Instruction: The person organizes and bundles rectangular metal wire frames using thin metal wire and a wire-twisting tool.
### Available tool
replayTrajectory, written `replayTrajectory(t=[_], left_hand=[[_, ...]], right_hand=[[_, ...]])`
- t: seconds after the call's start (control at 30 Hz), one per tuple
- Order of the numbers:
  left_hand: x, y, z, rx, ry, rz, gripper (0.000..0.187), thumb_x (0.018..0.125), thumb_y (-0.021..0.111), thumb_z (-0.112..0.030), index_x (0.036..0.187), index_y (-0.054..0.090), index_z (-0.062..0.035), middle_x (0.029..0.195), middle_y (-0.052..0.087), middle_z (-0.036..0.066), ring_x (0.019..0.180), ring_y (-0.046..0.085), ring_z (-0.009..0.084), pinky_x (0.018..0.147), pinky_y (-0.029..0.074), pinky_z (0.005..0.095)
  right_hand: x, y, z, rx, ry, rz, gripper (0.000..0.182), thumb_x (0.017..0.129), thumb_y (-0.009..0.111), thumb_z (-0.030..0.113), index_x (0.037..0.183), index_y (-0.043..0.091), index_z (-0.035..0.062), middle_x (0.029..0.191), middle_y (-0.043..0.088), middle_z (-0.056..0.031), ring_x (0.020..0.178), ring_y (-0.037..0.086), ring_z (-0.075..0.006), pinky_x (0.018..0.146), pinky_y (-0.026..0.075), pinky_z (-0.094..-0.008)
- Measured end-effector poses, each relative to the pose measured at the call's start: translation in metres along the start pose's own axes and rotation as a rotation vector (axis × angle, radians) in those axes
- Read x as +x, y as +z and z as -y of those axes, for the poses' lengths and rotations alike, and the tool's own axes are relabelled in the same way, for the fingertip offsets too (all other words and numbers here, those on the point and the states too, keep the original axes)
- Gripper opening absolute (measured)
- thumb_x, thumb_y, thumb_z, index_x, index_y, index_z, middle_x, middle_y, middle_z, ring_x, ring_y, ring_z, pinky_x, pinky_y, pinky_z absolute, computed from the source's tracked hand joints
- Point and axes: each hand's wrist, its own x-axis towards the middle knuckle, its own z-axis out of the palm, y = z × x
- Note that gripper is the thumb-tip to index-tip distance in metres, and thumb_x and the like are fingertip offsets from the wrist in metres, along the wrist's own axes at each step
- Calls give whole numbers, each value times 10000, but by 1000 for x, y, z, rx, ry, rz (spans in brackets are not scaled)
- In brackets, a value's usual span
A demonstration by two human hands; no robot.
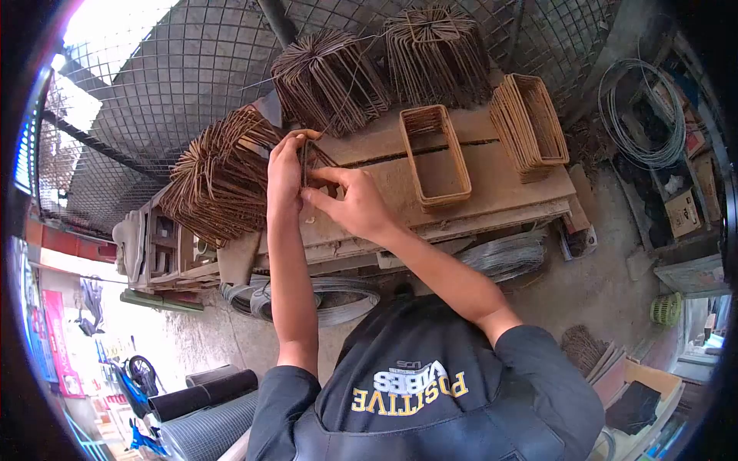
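Note:
My left hand [284,173] is closed around a dark, rusty steel stirrup [304,160], seen nearly edge-on above the wooden bench [369,188]. From the right, my right hand [355,201] pinches the same piece near its lower end with thumb and fingers. Much of the stirrup is hidden by my fingers. Just left of my hands lies a fanned bundle of rusty rectangular stirrups [219,180]. To the right, a neat stack of stirrups [466,165] lies on the bench, and a taller stack [530,127] stands near the bench's right end.
Two tied stirrup bundles, one left [327,81] and one right [437,54], stand at the back against the wire mesh [207,65]. Wire coils [338,300] lie under the bench. Another wire coil [646,115] hangs at far right. Mesh rolls [207,419] lie at lower left.

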Motion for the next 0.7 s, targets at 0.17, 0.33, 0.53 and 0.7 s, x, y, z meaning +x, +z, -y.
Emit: replayTrajectory(t=[0.17,0.33,0.53,0.7], left_hand=[[2,-1,2,26,-15,27,316,1026,438,-137,1001,719,7,847,659,35,720,571,117,699,495,295],[4,-2,0,71,45,48,311,1021,446,-134,1018,729,-4,828,651,32,710,554,114,681,483,288],[5,-3,3,43,29,60,316,1020,446,-141,1032,736,-15,854,657,37,703,553,114,643,480,281],[2,2,0,9,-26,41,341,1024,432,-146,1073,741,-12,871,667,40,680,563,110,624,486,274]], right_hand=[[-2,-1,5,-6,8,-14,435,887,830,225,1193,731,-68,1033,792,-173,841,686,-141,780,540,-323],[-2,4,-5,8,-32,-42,453,889,840,238,1205,730,-67,1103,784,-181,895,690,-149,821,540,-319],[-7,11,-5,24,51,-73,433,893,835,172,1232,713,-69,1057,768,-138,945,686,-156,855,534,-306],[-13,16,-11,71,-8,-142,364,891,826,111,1202,715,-42,992,740,-74,904,653,-119,790,512,-291]])
